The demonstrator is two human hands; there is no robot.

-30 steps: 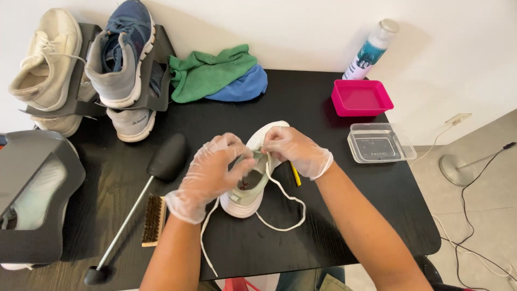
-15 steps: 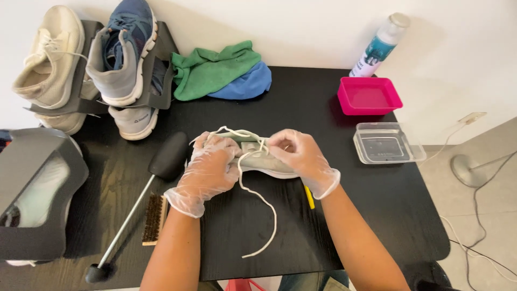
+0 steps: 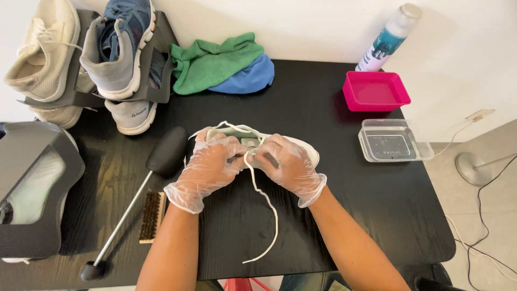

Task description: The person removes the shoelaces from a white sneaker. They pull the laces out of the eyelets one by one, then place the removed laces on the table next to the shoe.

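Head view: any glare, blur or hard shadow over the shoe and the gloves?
Head view: sharp and evenly lit; the white shoe and both gloved hands, left hand and right hand, read clearly; only soft sheen on the black table; slight wide-angle bending at the edges.

Both gloved hands cover most of the white low sneaker (image 3: pixel 301 148) beneath them; the grey shoe stand (image 3: pixel 32 178) far left of the left hand (image 3: pixel 207 167) is cut off; the wooden brush (image 3: pixel 152 215) is perhaps partly hidden by a rod.

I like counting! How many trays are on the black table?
2. A pink tray sits at the table's far right, beside the spray bottle; a clear tray lies just in front of it.
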